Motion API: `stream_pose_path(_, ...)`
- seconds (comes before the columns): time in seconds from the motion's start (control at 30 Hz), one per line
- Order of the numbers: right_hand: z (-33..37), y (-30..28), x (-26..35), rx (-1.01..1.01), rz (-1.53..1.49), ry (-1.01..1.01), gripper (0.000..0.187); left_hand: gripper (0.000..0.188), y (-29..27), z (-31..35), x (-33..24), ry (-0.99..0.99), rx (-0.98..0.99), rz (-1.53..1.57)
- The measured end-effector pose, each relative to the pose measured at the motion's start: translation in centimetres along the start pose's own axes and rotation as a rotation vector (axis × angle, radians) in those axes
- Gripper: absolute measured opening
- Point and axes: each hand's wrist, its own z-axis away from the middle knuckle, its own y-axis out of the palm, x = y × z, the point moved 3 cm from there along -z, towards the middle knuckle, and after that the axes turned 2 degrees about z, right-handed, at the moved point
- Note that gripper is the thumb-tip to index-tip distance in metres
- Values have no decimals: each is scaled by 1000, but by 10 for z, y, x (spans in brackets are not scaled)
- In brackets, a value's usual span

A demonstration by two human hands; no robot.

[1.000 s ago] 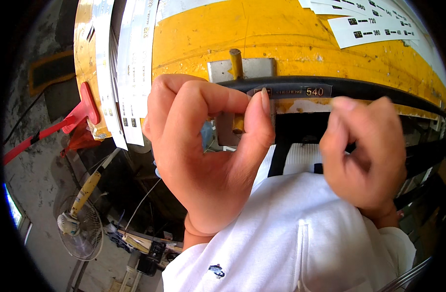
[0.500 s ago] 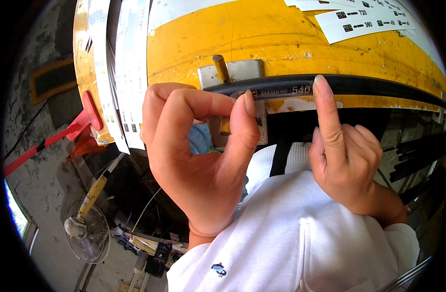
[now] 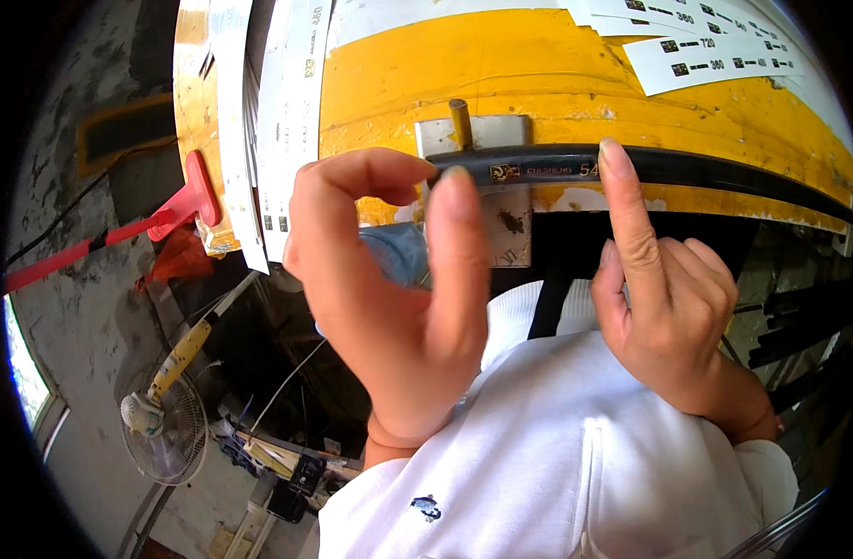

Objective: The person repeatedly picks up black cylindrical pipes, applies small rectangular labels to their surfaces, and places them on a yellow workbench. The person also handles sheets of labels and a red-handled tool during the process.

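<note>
Along the yellow table (image 3: 426,70), the black rod (image 3: 715,172) looks light, springy, slick, best gripped mid-length, with left hand (image 3: 375,326) parted and right hand (image 3: 668,289) touching by forefinger.

Roomiest way past the black tube (image 3: 734,170) is its far side, over bare yellow tabletop (image 3: 529,74). Watch the metal peg (image 3: 460,123) sticking up by its left end, plus label sheets (image 3: 715,63) beyond it on the right. Near side's tighter: left hand (image 3: 380,326) at its left end, right hand (image 3: 668,289) reaching up to it, gap between.
</note>
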Motion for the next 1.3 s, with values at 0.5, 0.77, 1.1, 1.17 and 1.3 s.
stream_pose_path(0.5,-18,7,26,38,106,-18,81,10,-14,-12,22,-122,101,95)
stream_pose_path(0.77,6,-7,-4,122,64,-3,78,11,-7,-11,18,-125,140,135)
stream_pose_path(1.1,6,4,4,61,-22,30,79,10,-7,-11,19,-127,153,154)
stream_pose_path(1.17,5,4,5,47,-12,27,82,10,-7,-13,17,-124,158,136)
stream_pose_path(1.3,-12,11,22,34,44,-2,87,11,-6,-14,16,-156,172,156)
